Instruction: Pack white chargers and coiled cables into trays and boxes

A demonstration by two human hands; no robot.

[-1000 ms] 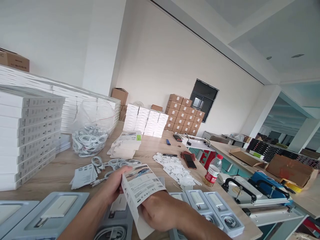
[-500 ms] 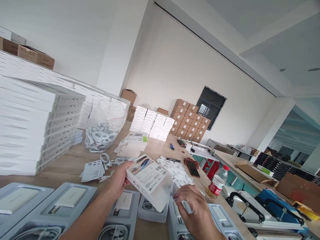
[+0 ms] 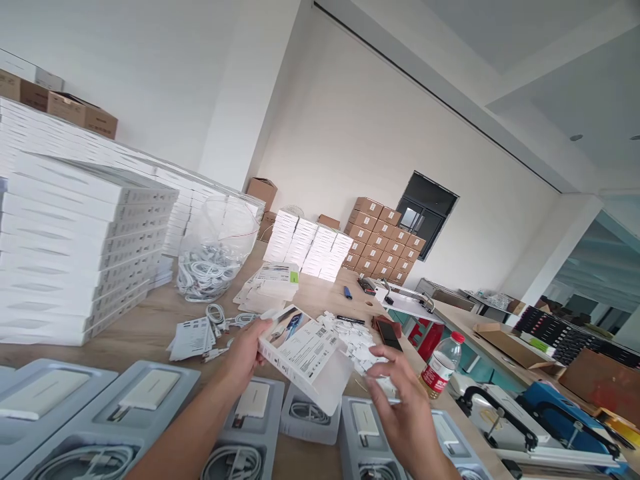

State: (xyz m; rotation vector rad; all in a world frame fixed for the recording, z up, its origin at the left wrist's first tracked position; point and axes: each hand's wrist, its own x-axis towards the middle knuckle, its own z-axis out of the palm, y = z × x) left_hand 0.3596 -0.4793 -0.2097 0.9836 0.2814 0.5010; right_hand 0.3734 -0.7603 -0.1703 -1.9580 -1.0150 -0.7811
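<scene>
Right hand (image 3: 407,410) uncurled | left hand (image 3: 249,350) holds slim box (image 3: 306,348) (printed card)

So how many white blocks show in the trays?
5: three blocks on the left, one block either side of the right hand. That hand or the box may hide others.

packing workshop: stacked cartons (image 3: 374,238)

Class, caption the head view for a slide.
Left hand holding a white box near trays of white blocks and cables, open right hand beside it.
</scene>
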